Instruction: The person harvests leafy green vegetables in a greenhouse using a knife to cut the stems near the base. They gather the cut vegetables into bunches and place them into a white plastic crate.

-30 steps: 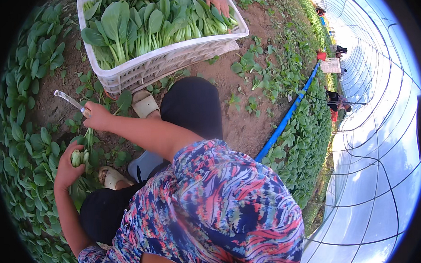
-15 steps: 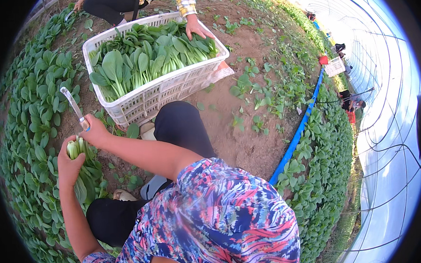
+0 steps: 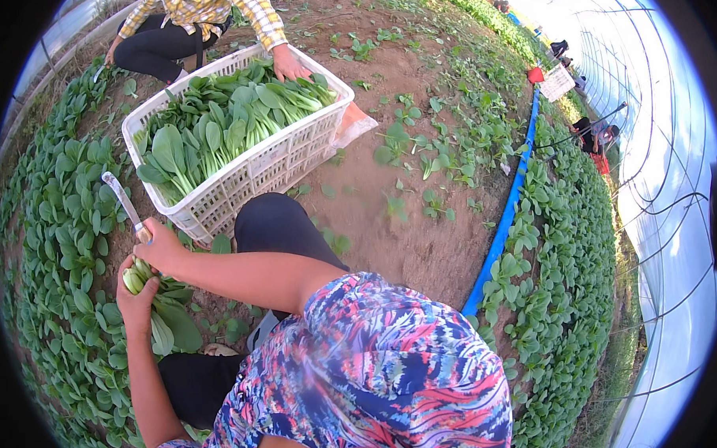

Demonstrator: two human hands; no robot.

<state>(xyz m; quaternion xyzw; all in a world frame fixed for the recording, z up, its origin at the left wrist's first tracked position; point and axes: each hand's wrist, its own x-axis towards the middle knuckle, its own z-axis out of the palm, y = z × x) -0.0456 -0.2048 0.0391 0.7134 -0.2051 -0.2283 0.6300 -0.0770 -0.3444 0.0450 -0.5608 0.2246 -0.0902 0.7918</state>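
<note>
A bunch of leafy greens (image 3: 174, 316) with pale thick stalks is gripped in my left hand (image 3: 135, 304), the cut ends up and the leaves hanging down toward my knee. My right hand (image 3: 162, 248) is closed around the handle of a knife (image 3: 121, 199), whose long blade points up and away to the left. Both hands are close together at the stalk ends, above the bed's edge. Just beyond them stands a white plastic crate (image 3: 242, 177) filled with greens (image 3: 228, 118). Parts of my right fingers are hidden behind the back of the hand.
A person in a yellow checked shirt (image 3: 193, 8) squats behind the crate, one hand (image 3: 290, 64) on its greens. Growing greens (image 3: 52, 258) cover the left side. A blue hose (image 3: 505, 231) runs along the bed (image 3: 558, 288) at right. Farther off, people work beside another crate (image 3: 557, 83).
In the view, the crate has shifted left and slightly down, and more of the other person shows. My hands, still holding the knife and greens, have moved a little lower and right.
</note>
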